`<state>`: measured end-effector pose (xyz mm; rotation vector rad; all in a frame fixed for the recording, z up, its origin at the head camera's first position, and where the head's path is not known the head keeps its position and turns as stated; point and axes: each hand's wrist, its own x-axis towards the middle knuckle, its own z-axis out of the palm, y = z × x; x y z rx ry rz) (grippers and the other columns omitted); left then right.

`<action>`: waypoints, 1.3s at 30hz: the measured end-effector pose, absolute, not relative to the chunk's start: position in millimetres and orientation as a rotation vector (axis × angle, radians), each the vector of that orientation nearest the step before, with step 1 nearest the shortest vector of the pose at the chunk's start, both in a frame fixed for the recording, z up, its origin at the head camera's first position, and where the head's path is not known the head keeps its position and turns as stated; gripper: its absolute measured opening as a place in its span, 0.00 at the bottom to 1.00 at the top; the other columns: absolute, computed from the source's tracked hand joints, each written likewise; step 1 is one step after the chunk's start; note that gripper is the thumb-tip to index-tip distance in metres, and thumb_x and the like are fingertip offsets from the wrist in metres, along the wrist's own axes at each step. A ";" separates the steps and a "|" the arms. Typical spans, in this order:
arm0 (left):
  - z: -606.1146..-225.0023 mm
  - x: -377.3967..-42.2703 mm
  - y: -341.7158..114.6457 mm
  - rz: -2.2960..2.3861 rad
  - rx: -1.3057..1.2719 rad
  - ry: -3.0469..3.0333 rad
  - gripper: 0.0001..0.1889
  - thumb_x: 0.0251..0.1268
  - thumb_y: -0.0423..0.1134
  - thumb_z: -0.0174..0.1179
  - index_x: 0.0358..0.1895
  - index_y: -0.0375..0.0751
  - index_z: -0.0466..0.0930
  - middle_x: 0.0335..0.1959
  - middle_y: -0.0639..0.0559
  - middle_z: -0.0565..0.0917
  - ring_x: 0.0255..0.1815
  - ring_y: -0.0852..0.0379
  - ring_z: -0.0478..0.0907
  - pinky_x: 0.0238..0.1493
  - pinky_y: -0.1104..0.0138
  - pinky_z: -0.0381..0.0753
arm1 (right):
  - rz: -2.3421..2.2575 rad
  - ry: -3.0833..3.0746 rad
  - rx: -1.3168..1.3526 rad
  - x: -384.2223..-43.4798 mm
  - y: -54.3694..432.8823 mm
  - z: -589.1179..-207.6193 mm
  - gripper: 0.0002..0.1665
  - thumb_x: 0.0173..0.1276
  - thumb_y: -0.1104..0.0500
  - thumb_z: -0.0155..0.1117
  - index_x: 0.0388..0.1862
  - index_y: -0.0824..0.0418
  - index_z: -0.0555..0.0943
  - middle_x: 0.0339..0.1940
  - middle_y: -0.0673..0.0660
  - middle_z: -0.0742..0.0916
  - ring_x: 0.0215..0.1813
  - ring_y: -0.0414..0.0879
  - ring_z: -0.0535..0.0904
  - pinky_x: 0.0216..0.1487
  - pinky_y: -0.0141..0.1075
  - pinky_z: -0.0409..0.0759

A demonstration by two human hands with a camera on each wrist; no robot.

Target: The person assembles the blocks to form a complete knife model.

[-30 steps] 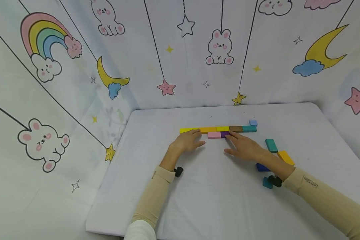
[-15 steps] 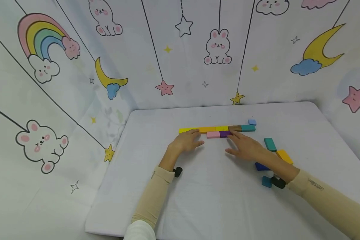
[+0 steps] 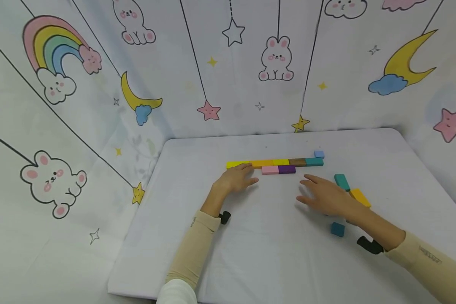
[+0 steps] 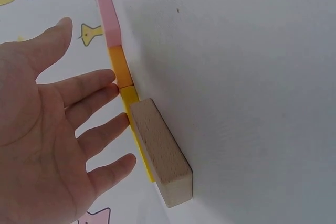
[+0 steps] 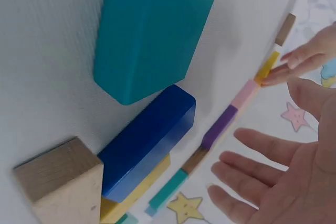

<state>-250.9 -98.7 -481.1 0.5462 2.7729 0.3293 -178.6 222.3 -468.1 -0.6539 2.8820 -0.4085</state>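
A straight row of wooden blocks lies at the back of the table: a long yellow block (image 3: 233,164), an orange block (image 3: 263,164), a short yellow block (image 3: 280,162), a brown block (image 3: 297,162) and a teal block (image 3: 314,161). Against its front side sit a pink block (image 3: 270,170) and a purple block (image 3: 287,169), end to end. My left hand (image 3: 235,178) has its fingertips at the yellow and orange blocks; a plain wood block (image 4: 160,150) beside them shows in the left wrist view. Holding nothing, my right hand (image 3: 323,195) is above the table, right of the purple block.
A light blue block (image 3: 318,154) sits behind the row. Right of it lie another teal block (image 3: 342,182), a yellow-orange block (image 3: 360,197) and a blue-green block (image 3: 337,229). In the right wrist view are a dark blue block (image 5: 149,142) and a plain wood block (image 5: 63,182).
My right hand has left the purple block and drawn back to the right and toward me, uncovering that block's right end. My left hand has stayed in place.
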 end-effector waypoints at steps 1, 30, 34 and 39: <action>-481.5 -250.9 -98.2 0.334 0.547 2.771 0.36 0.80 0.65 0.49 0.82 0.52 0.62 0.84 0.55 0.58 0.83 0.51 0.57 0.82 0.54 0.59 | -0.411 2.883 -0.642 -175.5 224.9 -467.4 0.39 0.74 0.38 0.66 0.73 0.63 0.77 0.76 0.70 0.73 0.73 0.69 0.72 0.66 0.67 0.75; -483.3 -251.7 -101.2 0.391 0.573 2.765 0.36 0.80 0.65 0.49 0.82 0.50 0.62 0.84 0.52 0.59 0.84 0.52 0.56 0.82 0.55 0.59 | -0.325 2.947 -0.746 -108.7 266.8 -466.4 0.32 0.68 0.41 0.74 0.58 0.66 0.86 0.61 0.67 0.86 0.61 0.65 0.83 0.58 0.60 0.83; -482.6 -251.7 -100.7 0.383 0.586 2.772 0.36 0.80 0.65 0.48 0.82 0.49 0.62 0.84 0.51 0.60 0.84 0.51 0.56 0.82 0.55 0.58 | -0.295 2.944 -0.714 -103.0 266.6 -465.9 0.33 0.67 0.40 0.74 0.58 0.65 0.86 0.60 0.68 0.86 0.61 0.67 0.83 0.57 0.63 0.83; -482.4 -252.2 -99.3 0.375 0.589 2.777 0.37 0.80 0.65 0.48 0.82 0.48 0.62 0.84 0.50 0.60 0.83 0.50 0.56 0.82 0.55 0.58 | -0.244 2.957 -0.656 -95.6 265.2 -464.3 0.35 0.66 0.39 0.74 0.57 0.67 0.86 0.60 0.69 0.86 0.61 0.68 0.82 0.56 0.63 0.83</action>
